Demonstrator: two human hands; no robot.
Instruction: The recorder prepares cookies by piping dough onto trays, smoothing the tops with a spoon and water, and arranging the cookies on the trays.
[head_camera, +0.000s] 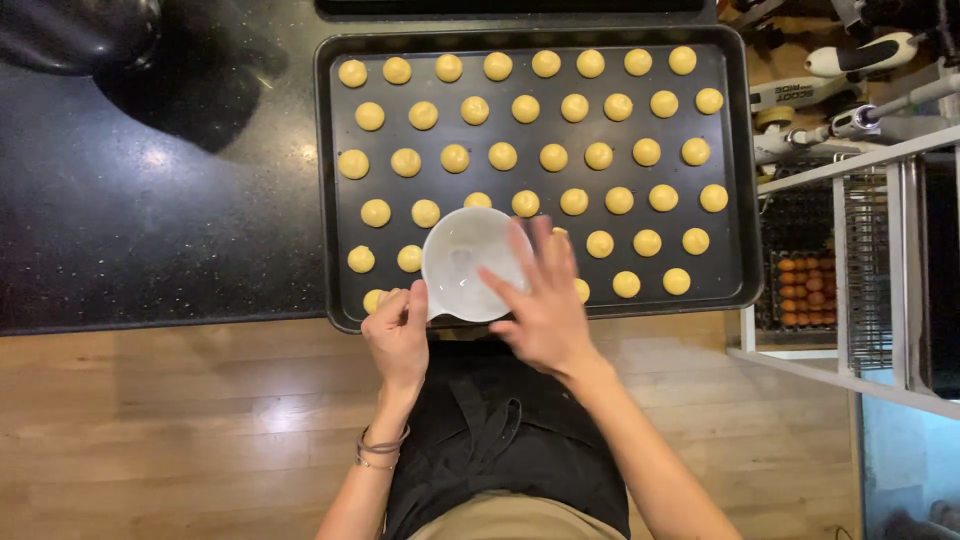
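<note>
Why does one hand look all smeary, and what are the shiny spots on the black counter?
In the head view, the right hand is blurred, fingers smeared over the white bowl, while the left hand and the dough balls on the dark tray look sharp. The pale patches on the black counter are glare from overhead light.

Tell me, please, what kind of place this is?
Probably a kitchen used for baking, at home or in a small bakery. A dark baking tray full of round dough balls lies on a black speckled countertop, the left hand holds a white bowl, and eggs sit on a rack.
</note>
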